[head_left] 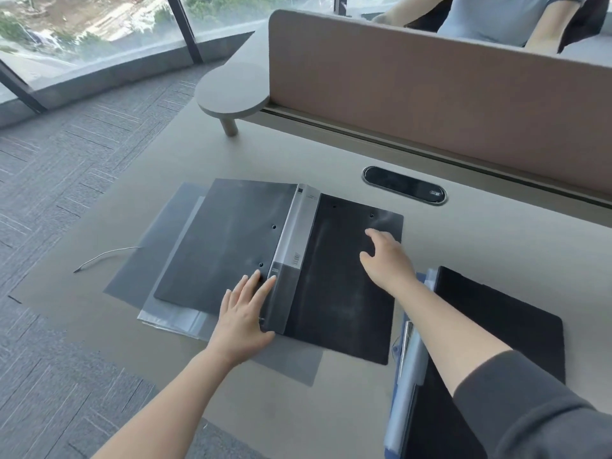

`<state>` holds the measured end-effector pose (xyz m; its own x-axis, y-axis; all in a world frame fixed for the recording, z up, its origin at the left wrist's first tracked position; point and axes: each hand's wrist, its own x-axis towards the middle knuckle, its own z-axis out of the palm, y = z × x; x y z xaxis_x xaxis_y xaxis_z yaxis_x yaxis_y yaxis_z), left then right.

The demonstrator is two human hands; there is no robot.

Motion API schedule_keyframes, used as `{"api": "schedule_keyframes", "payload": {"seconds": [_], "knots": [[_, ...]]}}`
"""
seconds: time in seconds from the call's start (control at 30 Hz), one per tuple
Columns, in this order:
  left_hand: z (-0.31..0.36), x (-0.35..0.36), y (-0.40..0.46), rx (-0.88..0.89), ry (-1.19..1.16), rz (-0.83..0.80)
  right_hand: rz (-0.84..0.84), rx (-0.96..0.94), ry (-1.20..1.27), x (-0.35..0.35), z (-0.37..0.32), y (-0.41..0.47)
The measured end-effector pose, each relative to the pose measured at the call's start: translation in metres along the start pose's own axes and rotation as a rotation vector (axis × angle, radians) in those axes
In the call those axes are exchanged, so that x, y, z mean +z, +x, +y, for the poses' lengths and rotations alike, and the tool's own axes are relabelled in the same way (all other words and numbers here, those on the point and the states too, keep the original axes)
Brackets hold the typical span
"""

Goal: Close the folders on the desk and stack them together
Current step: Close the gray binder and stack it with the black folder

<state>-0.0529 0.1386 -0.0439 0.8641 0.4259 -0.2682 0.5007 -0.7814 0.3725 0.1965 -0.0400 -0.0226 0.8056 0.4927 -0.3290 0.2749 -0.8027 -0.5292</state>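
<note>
A black folder [334,286] with a grey spine lies spread open, outer covers up, in the middle of the desk [480,246]. My left hand [243,318] rests flat on its left cover near the spine, fingers apart. My right hand [385,260] lies flat on its right cover, fingers spread. Under the open folder sits a grey folder [145,260] with clear plastic sleeves [172,321] sticking out at the front. Another black folder [503,323] with blue and clear inner pages lies at the right, partly hidden by my right forearm.
A brown partition [430,94] runs along the back of the desk, with a person seated behind it. A black oval cable port [404,185] is set into the desk. A round side shelf [231,89] stands at the back left. A thin grey cable [102,256] lies left.
</note>
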Motion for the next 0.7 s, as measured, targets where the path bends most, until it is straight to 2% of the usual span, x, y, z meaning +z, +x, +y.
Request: {"api": "schedule_keyframes", "payload": {"seconds": [0.3, 0.7], "knots": [[-0.02, 0.005, 0.003, 0.105, 0.084, 0.056, -0.085, -0.172, 0.01, 0.005, -0.046, 0.065], [-0.022, 0.008, 0.001, 0.138, 0.033, 0.129, -0.128, -0.193, -0.039, 0.024, -0.072, 0.109]]}}
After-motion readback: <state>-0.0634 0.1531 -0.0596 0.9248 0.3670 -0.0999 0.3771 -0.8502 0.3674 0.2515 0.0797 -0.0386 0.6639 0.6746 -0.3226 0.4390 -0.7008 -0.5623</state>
